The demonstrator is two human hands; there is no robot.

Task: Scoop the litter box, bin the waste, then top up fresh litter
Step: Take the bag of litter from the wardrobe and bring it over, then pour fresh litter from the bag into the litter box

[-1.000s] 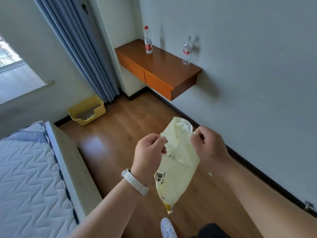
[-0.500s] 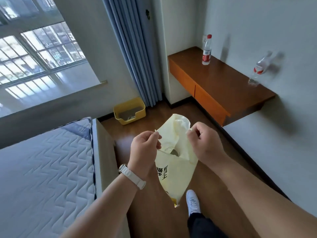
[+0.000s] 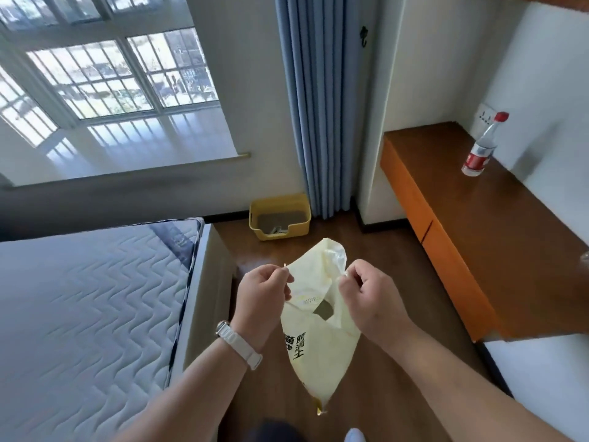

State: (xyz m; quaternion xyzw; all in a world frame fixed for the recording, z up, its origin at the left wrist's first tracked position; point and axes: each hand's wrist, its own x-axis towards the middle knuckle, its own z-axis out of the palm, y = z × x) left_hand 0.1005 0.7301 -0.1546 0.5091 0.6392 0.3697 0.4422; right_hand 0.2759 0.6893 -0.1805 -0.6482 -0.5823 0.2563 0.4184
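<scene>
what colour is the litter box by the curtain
The plastic litter box is yellow, head view.

Litter box point(image 3: 279, 216) nearer, straight ahead.

the litter bag point(image 3: 318, 346) is thin pale-yellow plastic, creased, with a soft sheen and black print. the litter box point(image 3: 301, 226) is smooth yellow plastic and holds grainy grey litter point(image 3: 277, 215). the floor point(image 3: 382, 266) is brown wood-look board, glossy where window light falls. the counter point(image 3: 510, 234) is orange-brown wood with a satin top. the bottle point(image 3: 479, 148) is clear plastic. the mattress point(image 3: 79, 298) is matt quilted cloth, the curtain point(image 3: 318, 106) matt blue cloth, the watch strap point(image 3: 242, 346) white and matt.
</scene>
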